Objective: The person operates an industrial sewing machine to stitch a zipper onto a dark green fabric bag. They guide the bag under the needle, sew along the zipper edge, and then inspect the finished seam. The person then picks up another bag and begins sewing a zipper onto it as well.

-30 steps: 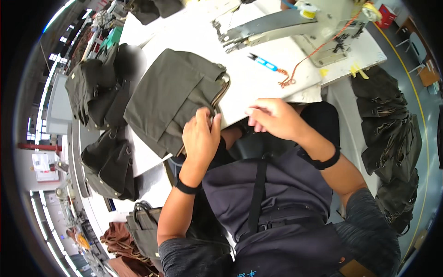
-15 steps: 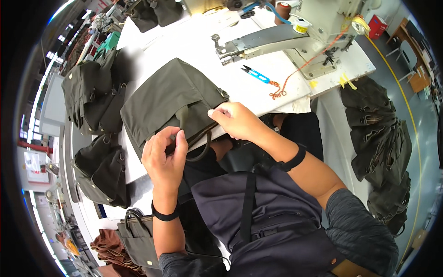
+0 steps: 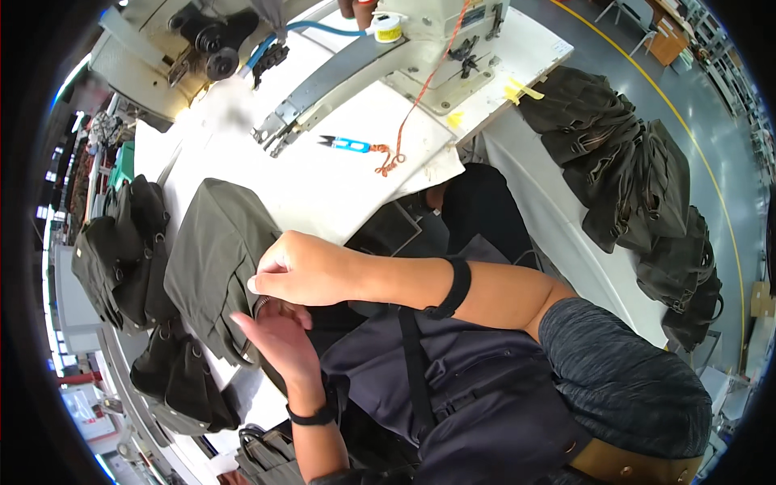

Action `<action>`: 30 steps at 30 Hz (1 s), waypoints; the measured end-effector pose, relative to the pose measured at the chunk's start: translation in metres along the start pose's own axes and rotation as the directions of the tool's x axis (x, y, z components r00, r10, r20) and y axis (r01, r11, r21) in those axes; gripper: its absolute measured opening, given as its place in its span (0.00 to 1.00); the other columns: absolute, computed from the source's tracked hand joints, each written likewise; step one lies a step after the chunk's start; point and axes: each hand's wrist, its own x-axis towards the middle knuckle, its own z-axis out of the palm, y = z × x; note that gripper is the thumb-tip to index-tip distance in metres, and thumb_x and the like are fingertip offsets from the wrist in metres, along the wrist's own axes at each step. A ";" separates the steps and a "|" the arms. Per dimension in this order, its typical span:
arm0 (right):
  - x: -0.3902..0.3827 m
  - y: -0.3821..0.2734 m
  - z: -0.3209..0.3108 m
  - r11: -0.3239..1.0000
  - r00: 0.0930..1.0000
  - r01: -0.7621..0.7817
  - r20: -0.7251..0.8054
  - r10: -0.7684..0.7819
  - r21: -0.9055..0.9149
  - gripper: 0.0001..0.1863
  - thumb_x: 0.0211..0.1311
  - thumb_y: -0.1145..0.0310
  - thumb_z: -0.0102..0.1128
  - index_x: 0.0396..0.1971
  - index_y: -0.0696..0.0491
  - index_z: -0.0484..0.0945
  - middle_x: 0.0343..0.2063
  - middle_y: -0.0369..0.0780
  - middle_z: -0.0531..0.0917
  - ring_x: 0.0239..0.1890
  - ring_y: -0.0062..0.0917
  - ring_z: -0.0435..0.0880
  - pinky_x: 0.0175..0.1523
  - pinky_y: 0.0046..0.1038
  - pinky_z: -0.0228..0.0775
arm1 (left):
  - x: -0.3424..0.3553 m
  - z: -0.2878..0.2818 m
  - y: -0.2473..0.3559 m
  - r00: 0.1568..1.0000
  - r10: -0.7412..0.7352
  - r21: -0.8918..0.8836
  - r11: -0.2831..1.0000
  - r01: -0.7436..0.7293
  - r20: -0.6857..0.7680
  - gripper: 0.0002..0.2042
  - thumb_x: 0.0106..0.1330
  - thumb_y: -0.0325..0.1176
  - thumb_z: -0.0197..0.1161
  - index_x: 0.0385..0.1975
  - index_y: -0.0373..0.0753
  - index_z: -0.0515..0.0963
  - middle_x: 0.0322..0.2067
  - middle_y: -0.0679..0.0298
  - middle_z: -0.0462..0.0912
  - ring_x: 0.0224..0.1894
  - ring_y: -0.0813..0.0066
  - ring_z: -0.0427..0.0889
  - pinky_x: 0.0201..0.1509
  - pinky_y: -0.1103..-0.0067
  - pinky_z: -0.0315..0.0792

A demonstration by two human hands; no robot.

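Observation:
A dark olive fabric bag (image 3: pixel 217 242) lies on the white table at the left, its near edge toward me. My right hand (image 3: pixel 311 271) reaches across to that edge, fingers curled and thumb pressed against them; whatever is in this pinch is hidden. Just below it, my left hand (image 3: pixel 283 343) is turned palm up beside the bag, thumb stretched away from the fingers. The right hand partly covers those fingers, and I see nothing held in them. A rounded handle of the bag (image 3: pixel 236 354) hangs near my left thumb.
Blue-handled thread snips (image 3: pixel 347 144) and orange cord (image 3: pixel 391 166) lie beyond the bag, near a sewing machine arm (image 3: pixel 331 85). More dark bags (image 3: pixel 125 259) stand at the left. A pile of dark bags (image 3: pixel 614 162) lies at the right.
My view has swung right, so the table appears farther left. My right hand has come leftward along the bag's edge to the left hand, which has turned palm up.

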 end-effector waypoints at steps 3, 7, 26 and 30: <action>-0.012 0.009 -0.013 0.773 0.957 0.179 -0.074 -0.280 -0.609 0.18 0.64 0.61 0.64 0.20 0.59 0.83 0.19 0.46 0.81 0.24 0.36 0.82 0.32 0.37 0.73 | 0.018 0.015 0.012 0.987 -0.112 -0.179 0.980 0.090 -0.116 0.37 0.74 0.67 0.44 0.30 0.32 0.78 0.22 0.66 0.75 0.23 0.78 0.67 0.27 0.82 0.58; -0.010 0.018 -0.026 0.576 0.852 0.376 0.026 -0.524 -0.726 0.14 0.56 0.60 0.72 0.20 0.55 0.84 0.26 0.42 0.81 0.36 0.39 0.79 0.46 0.38 0.70 | 0.030 0.034 0.012 0.975 0.061 -0.296 0.947 -0.124 -0.214 0.29 0.78 0.56 0.47 0.54 0.30 0.75 0.45 0.56 0.84 0.44 0.68 0.83 0.50 0.74 0.74; -0.030 0.025 -0.060 0.341 0.862 0.308 0.109 -0.495 -0.888 0.09 0.54 0.65 0.72 0.30 0.52 0.82 0.27 0.39 0.83 0.33 0.30 0.83 0.49 0.34 0.71 | 0.053 0.026 -0.006 0.996 0.088 -0.484 0.873 -0.063 0.030 0.28 0.78 0.55 0.46 0.56 0.32 0.74 0.50 0.54 0.83 0.52 0.60 0.83 0.61 0.63 0.77; -0.022 0.027 -0.077 0.976 0.994 -0.072 -0.094 0.053 -0.204 0.08 0.65 0.67 0.69 0.35 0.57 0.83 0.27 0.32 0.82 0.28 0.12 0.79 0.34 0.17 0.72 | 0.057 0.025 -0.009 0.994 0.105 -0.431 0.899 -0.077 0.041 0.29 0.79 0.55 0.45 0.56 0.31 0.74 0.50 0.54 0.83 0.53 0.58 0.82 0.61 0.62 0.77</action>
